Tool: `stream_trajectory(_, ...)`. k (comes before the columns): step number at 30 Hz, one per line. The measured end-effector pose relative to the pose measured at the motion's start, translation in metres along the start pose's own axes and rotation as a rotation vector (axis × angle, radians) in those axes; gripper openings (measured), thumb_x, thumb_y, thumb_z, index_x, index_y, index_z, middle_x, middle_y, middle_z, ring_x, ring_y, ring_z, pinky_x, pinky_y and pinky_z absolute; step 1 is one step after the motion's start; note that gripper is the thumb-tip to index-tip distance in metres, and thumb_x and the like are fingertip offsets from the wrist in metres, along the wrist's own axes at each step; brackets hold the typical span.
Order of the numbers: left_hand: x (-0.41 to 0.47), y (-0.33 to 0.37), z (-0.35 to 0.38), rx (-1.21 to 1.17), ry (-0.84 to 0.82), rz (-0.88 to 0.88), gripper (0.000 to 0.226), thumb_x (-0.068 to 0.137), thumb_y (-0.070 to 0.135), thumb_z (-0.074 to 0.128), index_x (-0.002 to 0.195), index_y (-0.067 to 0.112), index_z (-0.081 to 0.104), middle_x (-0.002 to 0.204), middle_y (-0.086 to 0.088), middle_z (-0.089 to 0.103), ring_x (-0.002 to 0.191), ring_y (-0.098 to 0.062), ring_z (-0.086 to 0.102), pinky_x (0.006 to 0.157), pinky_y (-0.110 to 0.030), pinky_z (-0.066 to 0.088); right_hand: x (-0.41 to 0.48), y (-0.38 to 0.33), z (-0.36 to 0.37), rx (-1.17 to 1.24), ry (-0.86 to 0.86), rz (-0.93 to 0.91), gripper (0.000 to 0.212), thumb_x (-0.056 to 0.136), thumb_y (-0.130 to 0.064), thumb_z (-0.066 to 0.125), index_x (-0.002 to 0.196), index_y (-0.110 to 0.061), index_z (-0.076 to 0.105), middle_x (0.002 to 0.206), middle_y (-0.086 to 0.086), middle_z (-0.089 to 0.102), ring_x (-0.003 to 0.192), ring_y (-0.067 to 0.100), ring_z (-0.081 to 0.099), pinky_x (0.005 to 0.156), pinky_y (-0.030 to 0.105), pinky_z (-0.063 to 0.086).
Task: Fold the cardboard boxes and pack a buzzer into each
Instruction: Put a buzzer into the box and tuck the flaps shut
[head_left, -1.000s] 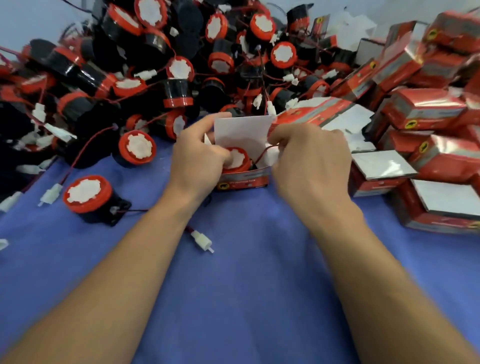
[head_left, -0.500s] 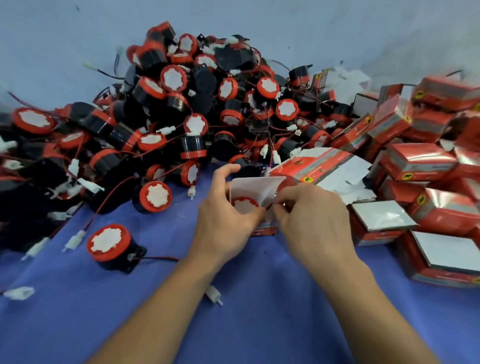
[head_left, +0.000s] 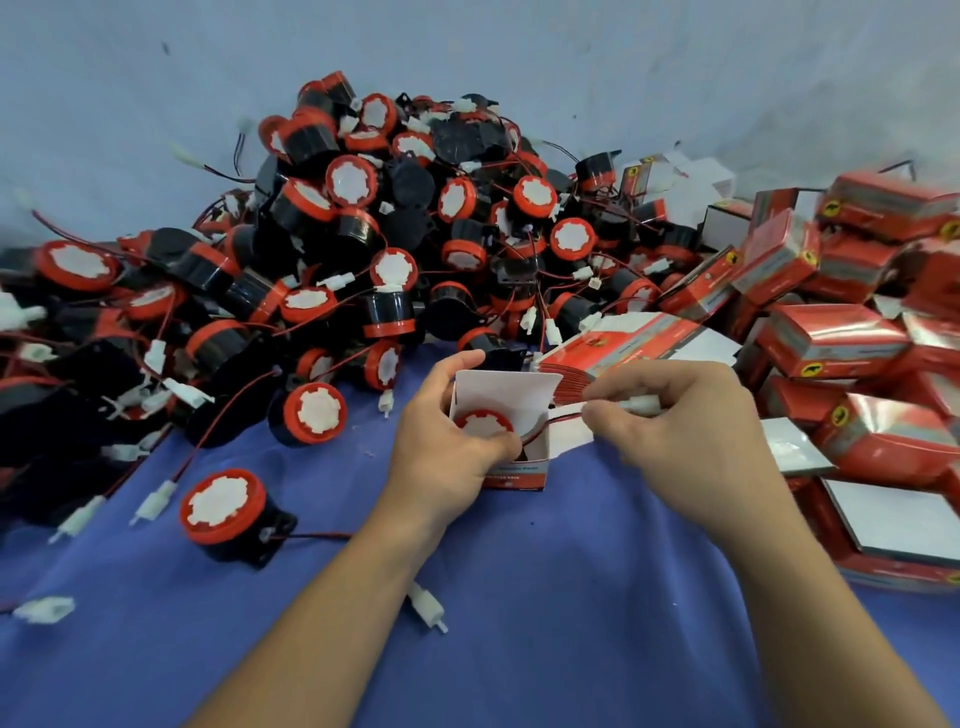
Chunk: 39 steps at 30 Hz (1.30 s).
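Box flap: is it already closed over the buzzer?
No, the flap stands upright and the buzzer shows inside the open box.

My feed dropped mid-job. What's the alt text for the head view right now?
The left hand grips an open box with a buzzer seated inside; the right hand pinches that buzzer's white connector beside it. Loose buzzers pile up behind on the blue cloth, red boxes heaped at right.
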<state>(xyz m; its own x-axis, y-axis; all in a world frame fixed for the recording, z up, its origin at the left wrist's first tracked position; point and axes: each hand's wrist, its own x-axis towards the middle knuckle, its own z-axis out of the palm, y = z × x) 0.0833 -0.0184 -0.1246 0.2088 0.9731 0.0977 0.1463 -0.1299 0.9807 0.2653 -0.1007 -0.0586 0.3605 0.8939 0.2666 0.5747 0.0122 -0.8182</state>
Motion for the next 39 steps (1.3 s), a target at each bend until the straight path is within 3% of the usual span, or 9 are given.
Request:
stream_trajectory(5, -0.003, 0.003, 0.003, 0.067, 0.055, 0.001, 0.075, 0.061, 0.024, 0.079, 0.129, 0.046, 0.058, 0.108, 0.014, 0.074, 0.098, -0.003, 0.07, 0.08, -0.029, 0.06, -0.01, -0.007, 0.029, -0.063, 0.018, -0.163, 0.023, 0.084, -0.011, 0.077, 0.078, -0.033, 0.077, 0.072, -0.014, 0.072, 0.071, 0.007, 0.065, 0.064, 0.017, 0.048)
stream_trajectory(10, -0.011, 0.007, 0.009, 0.15, 0.097, 0.044, 0.067, 0.067, 0.05, 0.07, 0.13, 0.056, 0.05, 0.109, 0.024, 0.068, 0.099, 0.005, 0.064, 0.075, -0.01, 0.052, -0.011, 0.0, 0.052, -0.296, 0.07, -0.252, 0.025, 0.092, -0.008, 0.062, 0.102, -0.023, 0.079, 0.083, -0.001, 0.064, 0.085, 0.024, 0.058, 0.072, 0.038, 0.048)
stream_trajectory(15, -0.01, 0.008, 0.006, 0.097, -0.006, 0.016, 0.066, 0.07, 0.033, 0.07, 0.13, 0.055, 0.052, 0.109, 0.019, 0.071, 0.099, -0.003, 0.068, 0.085, -0.034, 0.06, -0.009, 0.004, 0.058, -0.412, 0.208, -0.32, 0.029, 0.084, 0.0, 0.073, 0.093, -0.027, 0.082, 0.084, -0.01, 0.048, 0.082, 0.025, 0.038, 0.073, 0.035, 0.043)
stream_trajectory(19, -0.008, 0.006, 0.001, 0.073, -0.036, -0.007, 0.077, 0.064, 0.02, 0.071, 0.13, 0.054, 0.053, 0.098, 0.02, 0.073, 0.087, -0.003, 0.071, 0.069, -0.026, 0.059, -0.006, 0.006, 0.056, -0.449, 0.105, -0.419, 0.027, 0.079, -0.002, 0.077, 0.085, -0.028, 0.082, 0.068, -0.014, 0.043, 0.078, 0.006, 0.01, 0.084, 0.035, 0.04)
stream_trajectory(22, -0.007, 0.004, 0.002, 0.054, 0.011, -0.016, 0.078, 0.065, 0.015, 0.075, 0.13, 0.052, 0.054, 0.094, 0.015, 0.075, 0.085, -0.005, 0.072, 0.071, -0.028, 0.061, 0.002, 0.006, 0.046, -0.466, -0.084, -0.313, 0.029, 0.091, -0.013, 0.064, 0.087, -0.038, 0.079, 0.069, -0.021, 0.041, 0.081, 0.004, 0.031, 0.086, 0.024, 0.02)
stream_trajectory(26, -0.006, 0.001, 0.005, 0.081, 0.039, 0.006, 0.078, 0.077, -0.001, 0.074, 0.133, 0.049, 0.053, 0.094, 0.011, 0.075, 0.086, -0.007, 0.073, 0.07, -0.027, 0.06, 0.001, 0.004, 0.047, -0.489, -0.17, -0.209, 0.029, 0.091, -0.013, 0.053, 0.093, -0.036, 0.07, 0.081, -0.017, 0.059, 0.091, 0.009, 0.05, 0.088, 0.026, 0.023)
stream_trajectory(31, -0.007, 0.002, 0.006, 0.14, 0.06, 0.037, 0.07, 0.081, 0.004, 0.074, 0.128, 0.052, 0.053, 0.097, 0.021, 0.07, 0.085, 0.0, 0.068, 0.065, -0.018, 0.055, -0.003, 0.008, 0.05, -0.259, -0.192, -0.067, 0.026, 0.088, -0.008, 0.049, 0.095, -0.033, 0.047, 0.071, -0.011, 0.056, 0.073, 0.019, 0.048, 0.057, 0.031, 0.029)
stream_trajectory(36, -0.014, 0.007, 0.017, 0.206, 0.119, 0.06, 0.077, 0.072, 0.046, 0.073, 0.141, 0.053, 0.04, 0.098, 0.024, 0.062, 0.093, 0.007, 0.059, 0.07, -0.013, 0.047, 0.0, 0.001, 0.041, -0.182, -0.336, 0.014, 0.024, 0.081, -0.005, 0.055, 0.075, -0.027, 0.061, 0.055, -0.017, 0.06, 0.055, 0.006, 0.05, 0.054, 0.022, 0.035)
stream_trajectory(39, -0.015, 0.005, 0.023, 0.19, 0.131, 0.01, 0.086, 0.073, 0.048, 0.082, 0.146, 0.051, 0.035, 0.112, 0.022, 0.061, 0.101, 0.0, 0.059, 0.075, -0.011, 0.043, 0.005, -0.002, 0.035, -0.164, -0.4, 0.046, 0.024, 0.081, -0.003, 0.056, 0.073, -0.022, 0.067, 0.047, -0.014, 0.057, 0.046, 0.006, 0.047, 0.045, 0.019, 0.036)
